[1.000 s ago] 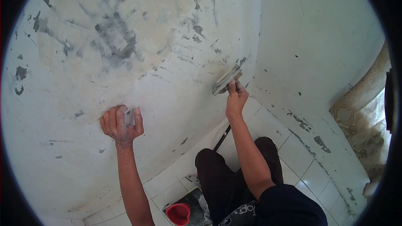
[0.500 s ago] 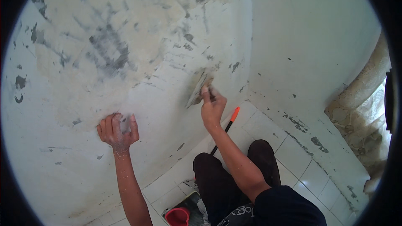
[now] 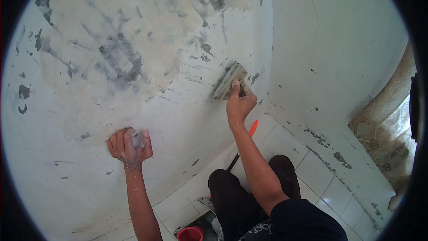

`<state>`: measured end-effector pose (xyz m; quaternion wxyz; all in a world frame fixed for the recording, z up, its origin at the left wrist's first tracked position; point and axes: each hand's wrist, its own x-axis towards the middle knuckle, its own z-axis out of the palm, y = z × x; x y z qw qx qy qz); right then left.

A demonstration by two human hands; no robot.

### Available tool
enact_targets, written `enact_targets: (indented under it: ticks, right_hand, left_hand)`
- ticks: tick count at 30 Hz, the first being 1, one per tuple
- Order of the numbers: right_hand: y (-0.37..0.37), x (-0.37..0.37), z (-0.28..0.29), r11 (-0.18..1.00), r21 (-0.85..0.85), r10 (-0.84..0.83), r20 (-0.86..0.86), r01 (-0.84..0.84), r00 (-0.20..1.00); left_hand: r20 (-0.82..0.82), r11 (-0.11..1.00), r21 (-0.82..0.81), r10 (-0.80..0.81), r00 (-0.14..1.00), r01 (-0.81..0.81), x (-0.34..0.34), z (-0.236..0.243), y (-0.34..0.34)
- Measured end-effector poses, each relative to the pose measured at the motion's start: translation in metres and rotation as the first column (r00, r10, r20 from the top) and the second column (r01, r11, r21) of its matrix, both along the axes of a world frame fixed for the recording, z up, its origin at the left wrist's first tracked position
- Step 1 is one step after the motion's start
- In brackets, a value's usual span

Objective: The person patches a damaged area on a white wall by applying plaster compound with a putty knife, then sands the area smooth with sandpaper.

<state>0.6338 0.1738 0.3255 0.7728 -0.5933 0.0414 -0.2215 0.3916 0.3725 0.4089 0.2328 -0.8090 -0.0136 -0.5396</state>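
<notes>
In my right hand (image 3: 241,102) is a wide, putty-smeared scraper (image 3: 229,81), tilted at the painted wall (image 3: 169,120). My thumb lies along it, and its blade is against or just off the surface; which one I cannot tell. Lower on the same wall, to the left, my dusty left hand (image 3: 129,146) rests with bent fingers and the thumb standing apart. Nothing shows in the gap between thumb and fingers, though the fingertips are partly hidden. Cream filler (image 3: 160,53) covers a large area above, with grey bare patches (image 3: 120,58) showing through.
A black pole with an orange end (image 3: 253,128) lies on the white floor tiles (image 3: 307,192) beside my knees. Below, a red cup (image 3: 190,233) sits on a dark tray (image 3: 206,219). A second wall (image 3: 330,53) meets the first at the right, with a patterned curtain (image 3: 379,120) beyond.
My right hand has moved up and to the right with the scraper, whose face now shows more. The left hand keeps its place on the wall; the view has shifted slightly.
</notes>
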Motion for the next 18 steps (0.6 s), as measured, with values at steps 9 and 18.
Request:
enact_targets:
  ticks: [9,18]
  right_hand:
    - [0.005,-0.036,0.047,0.984,-0.088,0.177,0.351,-0.155,0.920]
    - [-0.032,0.027,0.004,0.988,0.116,0.109,-0.031,-0.105,0.994]
  left_hand:
    - [-0.024,1.000,0.015,0.010,1.000,-0.009,-0.003,0.003,0.001]
    - [-0.103,0.966,0.059,-0.247,0.964,0.253,0.043,0.058,-0.037]
